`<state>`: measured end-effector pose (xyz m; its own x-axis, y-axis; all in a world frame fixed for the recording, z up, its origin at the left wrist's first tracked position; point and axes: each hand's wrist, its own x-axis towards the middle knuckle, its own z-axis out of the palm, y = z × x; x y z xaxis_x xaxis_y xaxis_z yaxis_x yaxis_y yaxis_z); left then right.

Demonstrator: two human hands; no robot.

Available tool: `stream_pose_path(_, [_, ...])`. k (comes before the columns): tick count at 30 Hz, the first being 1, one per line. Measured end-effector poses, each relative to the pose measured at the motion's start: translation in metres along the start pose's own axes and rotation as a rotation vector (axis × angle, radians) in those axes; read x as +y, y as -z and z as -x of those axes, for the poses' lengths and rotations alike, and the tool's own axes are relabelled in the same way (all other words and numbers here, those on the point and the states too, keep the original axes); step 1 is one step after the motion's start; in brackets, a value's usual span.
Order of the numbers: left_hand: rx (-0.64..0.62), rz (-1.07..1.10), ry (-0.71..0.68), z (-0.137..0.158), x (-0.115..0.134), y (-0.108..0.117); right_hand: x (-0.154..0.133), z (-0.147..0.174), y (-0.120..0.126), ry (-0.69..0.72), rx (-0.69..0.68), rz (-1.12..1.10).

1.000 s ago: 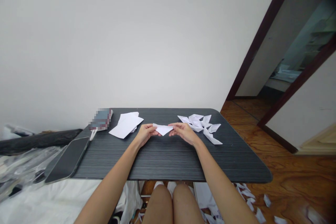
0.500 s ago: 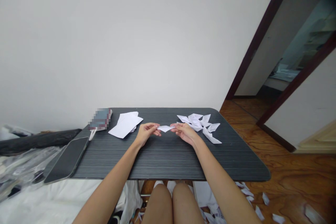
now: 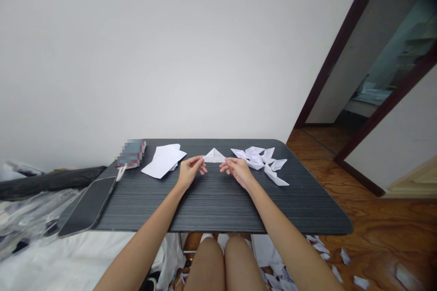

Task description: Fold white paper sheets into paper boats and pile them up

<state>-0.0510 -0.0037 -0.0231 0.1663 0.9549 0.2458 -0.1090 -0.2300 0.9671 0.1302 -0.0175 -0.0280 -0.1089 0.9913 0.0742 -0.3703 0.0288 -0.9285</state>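
Note:
A white folded paper boat [image 3: 214, 156] is held level above the dark table between my two hands, its middle peak pointing up and away from me. My left hand [image 3: 190, 170] pinches its left tip, and my right hand [image 3: 239, 170] pinches the right tip. To the right of my right hand lies a loose pile of folded paper boats [image 3: 255, 160], one of them [image 3: 276, 176] nearer to me. Left of my left hand is a small stack of flat white paper sheets [image 3: 164, 161].
The black table [image 3: 218, 209] stands against a white wall. A dark tablet-like slab [image 3: 88, 207] lies at its left edge, with a blurred-out pouch-like item [image 3: 131, 153] behind it. Folded papers [image 3: 345, 256] lie scattered on the wooden floor at right.
Between my hands the paper boat has been turned, so its peak now points up and away instead of toward me. Both hands keep their pinch at its ends.

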Motion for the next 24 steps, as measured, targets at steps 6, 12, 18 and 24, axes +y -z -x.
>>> stream_pose_path(6, [0.045, -0.052, -0.071, 0.003, 0.004, -0.005, 0.001, 0.001, -0.002, 0.002, 0.013, 0.028])
stream_pose_path(12, [0.079, -0.125, -0.133, 0.006, 0.004, -0.007, 0.002, 0.001, -0.004, -0.019, 0.036, 0.004])
stream_pose_path(18, [0.067, -0.223, -0.160, 0.010, 0.001, -0.007, 0.000, -0.002, -0.001, -0.022, 0.098, -0.051])
stream_pose_path(24, [0.075, -0.345, -0.236, 0.010, 0.007, -0.005, 0.006, -0.005, -0.001, 0.118, 0.155, 0.111])
